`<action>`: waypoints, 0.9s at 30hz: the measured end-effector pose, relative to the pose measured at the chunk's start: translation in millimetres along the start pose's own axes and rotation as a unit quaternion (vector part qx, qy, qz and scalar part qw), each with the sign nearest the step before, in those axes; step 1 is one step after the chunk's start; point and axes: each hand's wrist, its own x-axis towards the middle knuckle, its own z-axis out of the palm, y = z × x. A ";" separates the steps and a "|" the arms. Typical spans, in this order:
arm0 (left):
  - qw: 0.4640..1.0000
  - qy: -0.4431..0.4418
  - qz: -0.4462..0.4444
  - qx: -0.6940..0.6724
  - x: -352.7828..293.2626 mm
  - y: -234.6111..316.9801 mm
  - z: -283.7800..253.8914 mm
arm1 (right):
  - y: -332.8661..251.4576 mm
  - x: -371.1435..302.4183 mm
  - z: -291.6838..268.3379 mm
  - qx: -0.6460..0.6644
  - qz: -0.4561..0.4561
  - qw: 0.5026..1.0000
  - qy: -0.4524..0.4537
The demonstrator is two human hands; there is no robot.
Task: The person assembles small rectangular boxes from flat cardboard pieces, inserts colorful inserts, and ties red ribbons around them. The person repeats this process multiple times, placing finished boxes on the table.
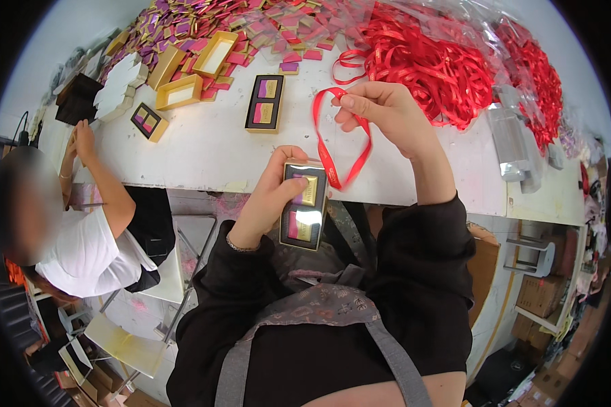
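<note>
My left hand (268, 195) grips a small gift box (304, 234) at the table's front edge, thumb across its shiny clear cover. Inside the box, two gold-and-coloured wrapped pieces sit in a black insert, one purple and one pink. Raised to the right, my right hand (380, 112) pinches a loop of red ribbon (327, 163) with printed gold marks. The loop hangs open, and its lower end is beside the box's upper right corner; whether they touch I cannot tell. A similar filled box (265, 103) lies on the table beyond my left hand.
A big heap of red ribbons (421, 68) lies at the back right, beside clear plastic packets (509, 146). Pink, purple and gold pieces (183, 20) cover the far table. Gold box lids (180, 93) and a smaller filled box (149, 123) lie left, near a seated co-worker (95, 244).
</note>
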 end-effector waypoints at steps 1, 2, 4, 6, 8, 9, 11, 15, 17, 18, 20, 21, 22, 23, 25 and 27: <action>1.000 0.006 -0.029 0.008 -0.7 -1.8 -2.9 | -3.6 -3.8 4.8 -0.033 0.009 0.999 0.020; 0.999 0.010 -0.049 0.003 -0.8 -4.5 -3.1 | -4.6 -8.4 9.0 -0.033 0.012 0.999 0.024; 0.998 0.038 -0.054 -0.020 1.3 -8.6 -0.9 | -1.9 -14.0 18.8 -0.037 -0.016 0.999 0.019; 0.995 0.071 -0.045 -0.056 4.8 -11.8 2.9 | 1.2 -21.0 26.4 -0.076 -0.004 0.997 0.024; 0.994 0.090 -0.047 -0.050 7.7 -16.8 -1.1 | 11.1 -31.1 31.0 -0.073 -0.050 0.994 0.066; 0.993 0.098 -0.049 -0.048 10.1 -19.5 -3.4 | 16.2 -36.7 33.6 -0.071 -0.071 0.991 0.089; 0.981 0.130 -0.021 -0.144 17.6 -25.8 -5.6 | 26.2 -48.3 42.3 -0.101 -0.117 0.987 0.037; 0.972 0.172 0.024 -0.161 24.0 -27.3 -6.7 | 46.8 -72.0 61.4 -0.122 -0.152 0.981 -0.009; 0.980 0.174 0.047 -0.088 24.8 -19.2 0.8 | 59.6 -83.8 63.3 -0.121 -0.163 0.979 -0.014; 0.982 0.176 0.056 -0.050 24.4 -13.1 5.6 | 63.7 -88.1 65.1 -0.114 -0.171 0.978 -0.017; 0.980 0.175 0.091 0.006 25.3 -7.1 7.6 | 69.4 -91.4 61.9 -0.114 -0.160 0.980 -0.034; 0.982 0.160 0.099 -0.029 23.7 -2.9 6.9 | 73.9 -93.2 60.5 -0.060 -0.104 0.992 -0.028; 0.982 0.144 0.107 -0.065 21.2 3.1 6.2 | 80.9 -95.1 60.3 -0.005 -0.048 0.999 -0.022; 0.980 0.127 0.114 -0.101 20.1 8.4 7.8 | 89.1 -96.1 59.7 0.048 0.009 0.999 -0.015; 0.970 0.177 0.109 -0.126 23.2 12.7 18.5 | 99.2 -93.6 63.3 0.032 -0.068 0.997 -0.008; 0.953 0.228 0.097 -0.173 26.4 13.0 19.6 | 97.0 -88.6 82.6 0.088 -0.098 0.991 0.007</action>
